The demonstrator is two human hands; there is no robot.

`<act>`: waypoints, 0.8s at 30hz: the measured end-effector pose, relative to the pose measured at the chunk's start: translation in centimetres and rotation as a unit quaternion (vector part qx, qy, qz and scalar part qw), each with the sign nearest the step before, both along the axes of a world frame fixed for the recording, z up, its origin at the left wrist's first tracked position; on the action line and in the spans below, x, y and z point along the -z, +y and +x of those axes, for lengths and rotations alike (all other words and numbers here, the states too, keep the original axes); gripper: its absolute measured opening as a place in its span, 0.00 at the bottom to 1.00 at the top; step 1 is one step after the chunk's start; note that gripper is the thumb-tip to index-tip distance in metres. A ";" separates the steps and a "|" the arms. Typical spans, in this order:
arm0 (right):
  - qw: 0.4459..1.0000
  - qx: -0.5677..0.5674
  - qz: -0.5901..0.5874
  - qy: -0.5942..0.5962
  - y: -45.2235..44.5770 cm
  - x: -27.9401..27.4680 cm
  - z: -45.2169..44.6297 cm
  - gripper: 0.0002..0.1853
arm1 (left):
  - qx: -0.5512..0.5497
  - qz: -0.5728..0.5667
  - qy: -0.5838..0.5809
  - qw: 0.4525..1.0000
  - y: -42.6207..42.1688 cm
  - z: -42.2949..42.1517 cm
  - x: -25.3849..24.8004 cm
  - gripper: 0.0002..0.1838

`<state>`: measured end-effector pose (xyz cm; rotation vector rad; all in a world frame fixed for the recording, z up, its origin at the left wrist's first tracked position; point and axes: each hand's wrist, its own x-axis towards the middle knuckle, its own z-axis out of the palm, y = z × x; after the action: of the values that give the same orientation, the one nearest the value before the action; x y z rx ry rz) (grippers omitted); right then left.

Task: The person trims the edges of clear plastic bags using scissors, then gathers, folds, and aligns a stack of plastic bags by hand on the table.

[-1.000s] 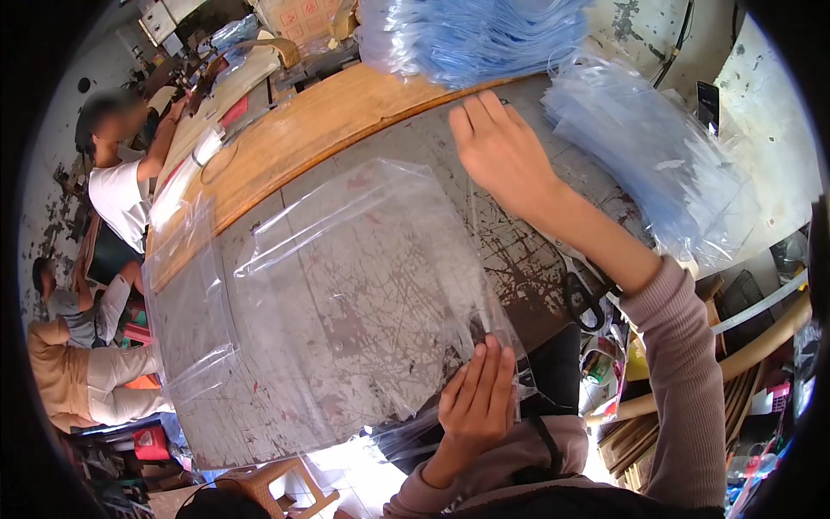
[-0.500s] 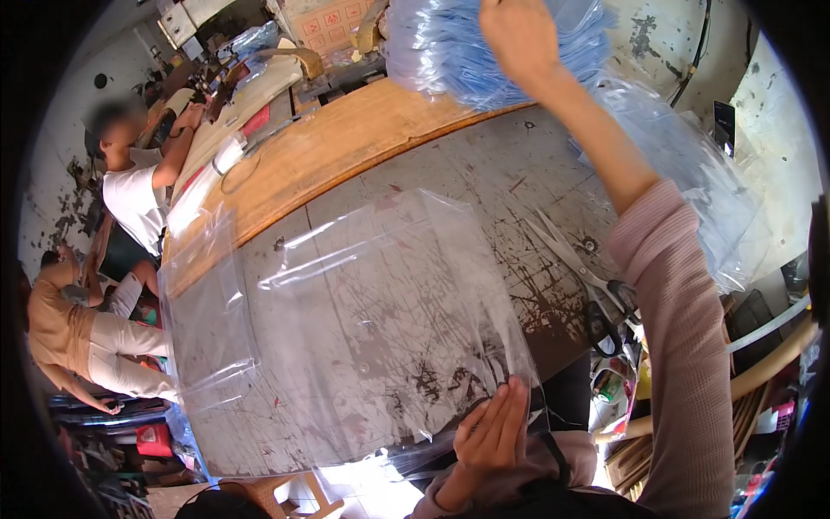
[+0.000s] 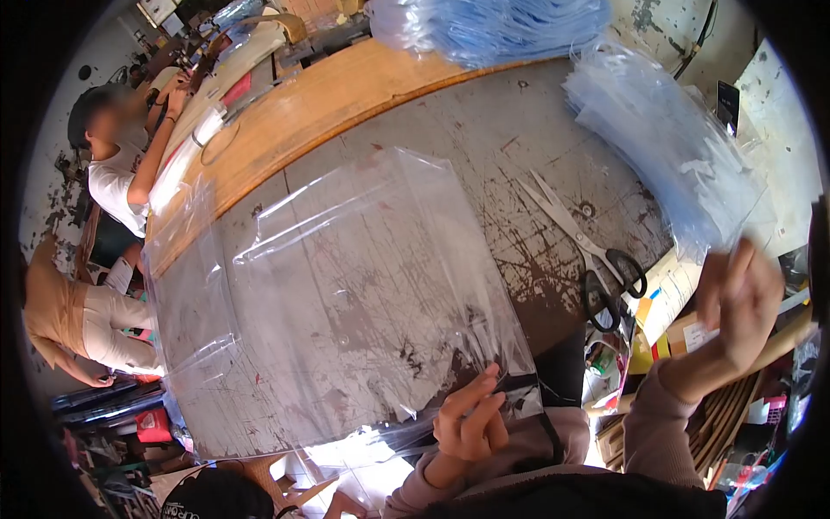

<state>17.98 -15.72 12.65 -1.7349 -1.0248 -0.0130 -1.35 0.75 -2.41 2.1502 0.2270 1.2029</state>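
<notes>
A large clear plastic sheet (image 3: 346,285) lies across the scratched grey tabletop, its creased folds catching the light. My left hand (image 3: 471,419) is at the sheet's near right corner, fingers apart and partly bent, with nothing visible gripped. Out to the right, beyond the table edge, my right hand (image 3: 739,298) is raised and smeared by motion. Whether it holds a thin piece of clear film cannot be made out. Between the sheet and the right hand lie scissors (image 3: 584,242) with black handles, blades slightly apart. A loose pile of clear plastic pieces (image 3: 648,138) spreads above the right hand.
A thick stack of bluish plastic (image 3: 493,30) sits on the wooden board (image 3: 346,108) at the back. Another clear piece (image 3: 194,294) lies at the left. Two people (image 3: 112,173) are at the left, and a black cap (image 3: 216,495) shows below. A phone (image 3: 728,108) stands at the right.
My right hand has come from the bluish stack down to the right side. My left hand's fingers, flat and together before, are now bent and apart. The view has shifted.
</notes>
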 end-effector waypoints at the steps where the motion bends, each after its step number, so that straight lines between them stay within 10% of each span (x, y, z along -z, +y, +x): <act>1: 0.991 -0.070 -0.111 -0.010 -1.6 0.4 -0.2 0.08 | -0.006 -0.016 0.005 1.000 0.0 0.0 -0.2 0.05; 4: 0.903 -0.092 -0.415 0.067 -3.9 2.6 -2.4 0.11 | 0.013 -0.039 -0.020 0.999 0.3 0.0 -0.2 0.05; 8: 0.876 0.021 -0.478 0.068 -3.6 8.6 -5.5 0.20 | 0.010 -0.032 -0.026 0.999 0.2 0.1 -0.1 0.06; 11: 0.909 -0.028 -0.413 -0.052 -0.5 10.8 -6.9 0.23 | 0.010 -0.036 -0.030 0.999 0.0 0.0 0.2 0.08; 14: 0.954 -0.171 -0.226 0.098 1.9 11.7 -7.1 0.22 | 0.034 -0.030 -0.001 0.999 0.2 -0.5 -0.1 0.11; 17: 0.865 -0.250 -0.183 0.395 2.5 12.1 -7.0 0.18 | 0.057 0.018 0.171 0.983 0.3 -1.0 -4.1 0.14; 24: 0.851 -0.216 -0.084 0.470 1.7 12.9 -7.5 0.17 | 0.063 0.200 0.346 0.914 0.0 -1.3 -3.0 0.18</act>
<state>10.45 -14.00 -0.21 -1.3337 -0.6335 1.1363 -2.61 0.75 0.58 2.8437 0.1413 0.3842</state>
